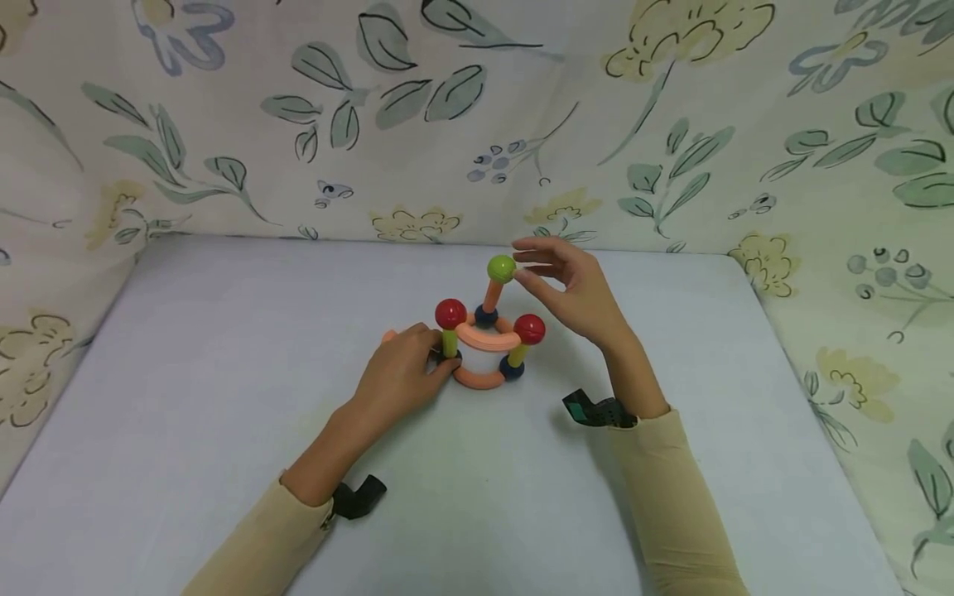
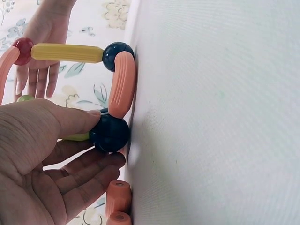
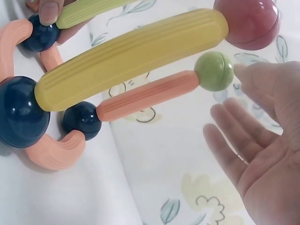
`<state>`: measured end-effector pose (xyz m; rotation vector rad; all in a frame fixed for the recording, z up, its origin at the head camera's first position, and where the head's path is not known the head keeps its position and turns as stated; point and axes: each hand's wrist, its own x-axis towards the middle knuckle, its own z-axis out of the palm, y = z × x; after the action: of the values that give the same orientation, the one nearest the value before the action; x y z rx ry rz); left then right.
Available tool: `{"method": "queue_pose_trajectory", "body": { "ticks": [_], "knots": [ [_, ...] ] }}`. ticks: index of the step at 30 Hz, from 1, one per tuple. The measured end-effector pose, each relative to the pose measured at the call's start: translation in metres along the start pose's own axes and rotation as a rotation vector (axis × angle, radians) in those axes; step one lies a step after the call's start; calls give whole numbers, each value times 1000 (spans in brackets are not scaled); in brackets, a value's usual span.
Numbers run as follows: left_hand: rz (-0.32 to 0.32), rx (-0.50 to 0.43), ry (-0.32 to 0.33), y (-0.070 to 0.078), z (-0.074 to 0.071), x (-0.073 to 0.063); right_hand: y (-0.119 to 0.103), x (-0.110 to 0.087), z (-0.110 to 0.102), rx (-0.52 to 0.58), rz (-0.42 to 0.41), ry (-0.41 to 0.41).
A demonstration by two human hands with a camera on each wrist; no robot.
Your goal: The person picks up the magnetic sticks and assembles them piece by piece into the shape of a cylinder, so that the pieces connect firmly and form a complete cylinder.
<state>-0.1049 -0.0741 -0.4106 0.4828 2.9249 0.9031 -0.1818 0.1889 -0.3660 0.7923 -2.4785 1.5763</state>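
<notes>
A toy frame of balls and ridged rods stands on the table. My left hand is at its left side, pinching a navy ball at the base between thumb and fingers. From that ball rises a yellow-green rod topped by a red ball. A curved salmon rod links it to a second red ball on a yellow rod. At the back, a salmon rod carries a green ball. Beside that ball my right hand has loosely extended fingers, thumb tip right at it.
Loose salmon rods lie on the table just beyond my left fingers, mostly hidden by that hand in the head view. A white surface covers the table. Floral cloth hangs behind it and along the sides.
</notes>
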Motion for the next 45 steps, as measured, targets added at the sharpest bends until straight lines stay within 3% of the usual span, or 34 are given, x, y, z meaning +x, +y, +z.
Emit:
{"method": "queue_pose_trajectory", "body": {
  "ticks": [9, 17, 20, 26, 29, 39, 45],
  "knots": [
    [6, -14, -10, 1, 3, 2, -4, -13, -8, -55, 103, 82],
    [-10, 1, 5, 0, 0, -1, 0, -56, -10, -108, 139, 42],
    [-3, -3, 6, 0, -2, -2, 2, -68, -10, -138, 126, -8],
    [8, -8, -5, 3, -1, 0, -9, -86, -11, -211, 99, -224],
    [1, -6, -2, 3, 0, 0, -9, -89, -4, -236, 107, -274],
    [10, 18, -11, 1, 1, 1, 6, -87, 25, -322, 100, -173],
    [19, 25, -20, 3, 1, -1, 11, -85, 30, -341, 92, -148]
  ]
}}
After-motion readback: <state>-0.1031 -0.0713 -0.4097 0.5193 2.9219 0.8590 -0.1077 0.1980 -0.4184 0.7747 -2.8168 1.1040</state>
